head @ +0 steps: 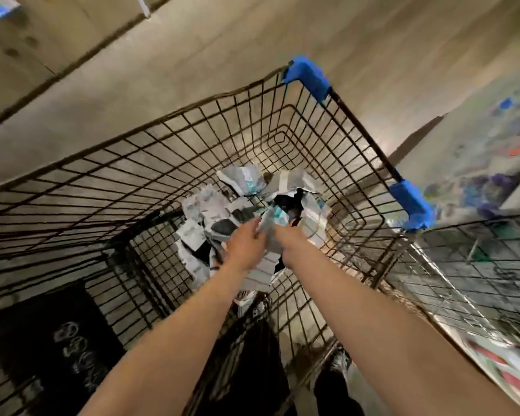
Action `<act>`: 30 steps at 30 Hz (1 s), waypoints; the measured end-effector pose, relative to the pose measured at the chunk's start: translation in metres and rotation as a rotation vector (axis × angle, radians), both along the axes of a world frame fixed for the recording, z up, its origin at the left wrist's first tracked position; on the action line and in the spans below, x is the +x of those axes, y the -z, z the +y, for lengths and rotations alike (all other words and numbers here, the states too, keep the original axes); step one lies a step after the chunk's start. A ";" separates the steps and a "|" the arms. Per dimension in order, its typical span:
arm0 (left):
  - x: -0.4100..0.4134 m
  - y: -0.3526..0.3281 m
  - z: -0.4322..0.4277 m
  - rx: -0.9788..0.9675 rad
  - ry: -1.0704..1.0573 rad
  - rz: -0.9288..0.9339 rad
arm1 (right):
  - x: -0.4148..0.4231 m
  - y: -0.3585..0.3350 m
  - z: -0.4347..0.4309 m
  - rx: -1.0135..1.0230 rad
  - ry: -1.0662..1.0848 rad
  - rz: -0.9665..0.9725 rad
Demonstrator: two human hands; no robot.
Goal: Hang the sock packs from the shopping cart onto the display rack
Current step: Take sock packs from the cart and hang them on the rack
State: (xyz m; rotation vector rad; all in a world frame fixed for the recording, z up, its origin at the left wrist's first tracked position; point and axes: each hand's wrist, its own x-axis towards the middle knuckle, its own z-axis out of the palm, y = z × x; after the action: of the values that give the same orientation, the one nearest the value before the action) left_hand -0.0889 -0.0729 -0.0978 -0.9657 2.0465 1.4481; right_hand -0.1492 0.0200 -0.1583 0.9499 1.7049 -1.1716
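Left hand (pixel 246 243) and right hand (pixel 286 239) grip one sock pack (pixel 271 219) in the cart (pixel 361 129), probably light and soft, best held up top.

White-grey sock packs (pixel 204 208), seemingly teal-labelled, heaped jumbled in black wire shopping cart (pixel 177 145)

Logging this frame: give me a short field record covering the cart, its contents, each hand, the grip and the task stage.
view: head camera looking down into the cart, motion-blurred
cart: black wire shopping cart with blue corner guards
contents: loose pile of sock packs at the bottom
left hand: inside the cart, at a teal-labelled pack
right hand: at the same pack
grip: too blurred to tell
stage: picking; the packs are still in the cart
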 end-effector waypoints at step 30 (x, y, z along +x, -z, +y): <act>0.024 -0.022 -0.027 0.138 -0.406 -0.003 | -0.003 -0.063 -0.005 -0.021 0.082 0.074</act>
State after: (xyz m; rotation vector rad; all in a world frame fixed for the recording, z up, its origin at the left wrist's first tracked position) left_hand -0.0652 -0.0996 -0.0763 -1.3781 1.7870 1.7594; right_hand -0.1521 0.0148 -0.0953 0.9827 1.7220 -1.2904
